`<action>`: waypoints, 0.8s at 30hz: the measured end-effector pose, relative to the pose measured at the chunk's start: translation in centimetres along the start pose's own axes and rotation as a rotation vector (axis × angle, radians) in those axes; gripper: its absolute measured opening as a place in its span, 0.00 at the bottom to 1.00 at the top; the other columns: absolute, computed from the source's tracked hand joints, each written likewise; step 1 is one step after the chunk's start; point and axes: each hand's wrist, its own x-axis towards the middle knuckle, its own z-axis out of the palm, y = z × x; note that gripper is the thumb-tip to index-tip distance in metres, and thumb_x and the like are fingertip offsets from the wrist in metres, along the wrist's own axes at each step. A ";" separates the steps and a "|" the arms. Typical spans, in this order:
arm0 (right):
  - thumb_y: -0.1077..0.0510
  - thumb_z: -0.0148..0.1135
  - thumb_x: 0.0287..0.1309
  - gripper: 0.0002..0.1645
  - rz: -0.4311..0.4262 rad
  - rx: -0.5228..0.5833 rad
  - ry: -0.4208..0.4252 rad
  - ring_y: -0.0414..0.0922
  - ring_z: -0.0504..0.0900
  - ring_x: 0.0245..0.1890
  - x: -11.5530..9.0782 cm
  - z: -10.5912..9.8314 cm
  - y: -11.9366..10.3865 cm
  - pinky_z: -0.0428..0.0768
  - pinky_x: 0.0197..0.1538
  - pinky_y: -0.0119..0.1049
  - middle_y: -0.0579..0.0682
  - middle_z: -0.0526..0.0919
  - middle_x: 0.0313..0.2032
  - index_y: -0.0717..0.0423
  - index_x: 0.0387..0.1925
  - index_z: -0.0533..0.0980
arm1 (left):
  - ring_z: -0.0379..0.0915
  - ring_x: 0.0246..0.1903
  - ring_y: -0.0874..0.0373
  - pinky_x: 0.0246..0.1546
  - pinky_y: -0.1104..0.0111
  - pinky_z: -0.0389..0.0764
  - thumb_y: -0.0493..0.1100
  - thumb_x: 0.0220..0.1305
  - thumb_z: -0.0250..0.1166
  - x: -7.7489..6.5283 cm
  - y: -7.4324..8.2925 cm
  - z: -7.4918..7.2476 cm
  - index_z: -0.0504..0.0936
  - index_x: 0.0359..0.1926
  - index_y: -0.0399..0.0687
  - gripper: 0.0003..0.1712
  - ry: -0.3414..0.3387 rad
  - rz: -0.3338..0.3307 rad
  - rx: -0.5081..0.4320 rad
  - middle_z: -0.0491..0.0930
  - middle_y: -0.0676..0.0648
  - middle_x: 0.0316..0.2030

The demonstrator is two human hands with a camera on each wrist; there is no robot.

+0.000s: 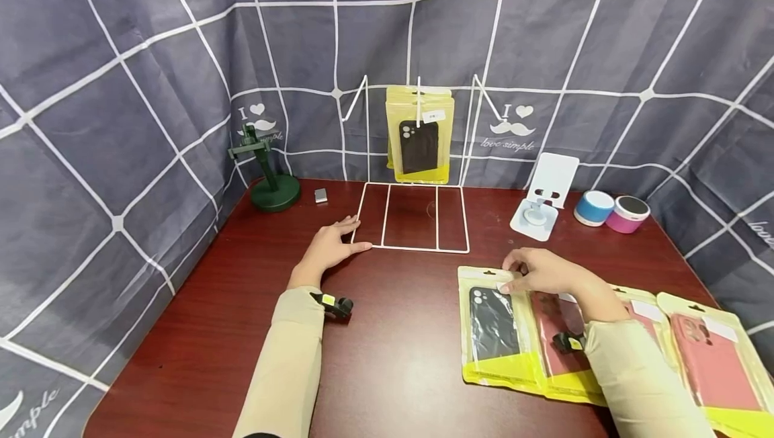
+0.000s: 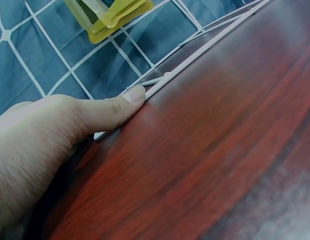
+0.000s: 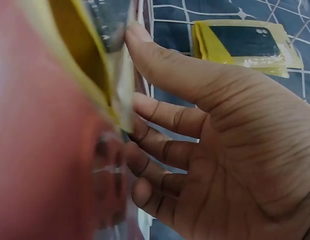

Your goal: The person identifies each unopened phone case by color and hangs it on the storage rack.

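Note:
My left hand (image 1: 326,248) rests at the front left corner of a white wire display rack (image 1: 423,248), its extended thumb along the front base wire. In the left wrist view the left hand's thumb (image 2: 112,110) touches that wire. My right hand (image 1: 547,270) pinches the top right edge of a packaged black phone case (image 1: 492,324), thumb in front and fingers behind. In the right wrist view the fingers are curled at the package's edge. Packaged black phone cases (image 1: 420,146) hang on the rack's middle hook.
Packaged red and pink phone cases (image 1: 713,364) lie in a row at right, partly under the right forearm. A white phone stand (image 1: 544,199) and blue and pink round speakers (image 1: 595,208) stand at back right. At back left are a green stand (image 1: 275,191) and a small grey item (image 1: 320,195).

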 end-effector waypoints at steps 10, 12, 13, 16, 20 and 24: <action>0.55 0.70 0.60 0.06 -0.002 0.107 -0.060 0.39 0.76 0.25 0.0 0.4 0.4 0.76 0.29 0.34 0.43 0.79 0.28 0.51 0.36 0.81 | 0.56 0.74 0.49 0.71 0.48 0.59 0.74 0.54 0.68 0.0 -0.1 -0.1 0.73 0.71 0.53 0.50 -0.005 0.009 -0.012 0.66 0.47 0.72; 0.58 0.69 0.62 0.03 -0.026 0.104 -0.052 0.39 0.76 0.26 0.1 0.4 0.4 0.76 0.30 0.33 0.42 0.80 0.28 0.50 0.36 0.81 | 0.56 0.74 0.48 0.71 0.48 0.59 0.75 0.53 0.68 -0.2 -0.3 -0.1 0.73 0.71 0.53 0.50 -0.004 0.004 -0.007 0.65 0.47 0.72; 0.59 0.68 0.62 0.02 -0.033 0.102 -0.046 0.38 0.76 0.26 0.2 0.4 0.3 0.76 0.30 0.33 0.42 0.80 0.28 0.50 0.36 0.81 | 0.56 0.74 0.48 0.71 0.48 0.59 0.75 0.53 0.68 -0.2 -0.3 -0.1 0.73 0.71 0.54 0.51 -0.001 0.000 -0.004 0.65 0.48 0.72; 0.59 0.68 0.63 0.01 -0.043 0.096 -0.018 0.38 0.76 0.25 0.3 0.3 0.1 0.75 0.30 0.33 0.42 0.80 0.28 0.50 0.35 0.81 | 0.56 0.74 0.47 0.71 0.48 0.59 0.76 0.53 0.67 -0.3 -0.5 -0.2 0.73 0.71 0.54 0.51 -0.001 -0.004 0.003 0.65 0.48 0.72; 0.57 0.69 0.63 0.02 -0.034 0.098 0.047 0.37 0.74 0.24 0.2 0.0 0.0 0.74 0.29 0.33 0.40 0.78 0.25 0.50 0.34 0.82 | 0.55 0.74 0.48 0.71 0.48 0.59 0.76 0.53 0.67 -0.3 -0.4 -0.1 0.72 0.72 0.55 0.51 -0.008 -0.005 0.003 0.65 0.48 0.73; 0.58 0.68 0.63 0.02 -0.043 0.124 0.096 0.38 0.74 0.25 -0.3 -0.4 -0.2 0.73 0.31 0.33 0.39 0.79 0.27 0.46 0.35 0.82 | 0.55 0.74 0.49 0.71 0.48 0.58 0.73 0.54 0.68 -0.1 -0.1 -0.1 0.72 0.72 0.54 0.49 -0.015 -0.005 -0.004 0.65 0.48 0.73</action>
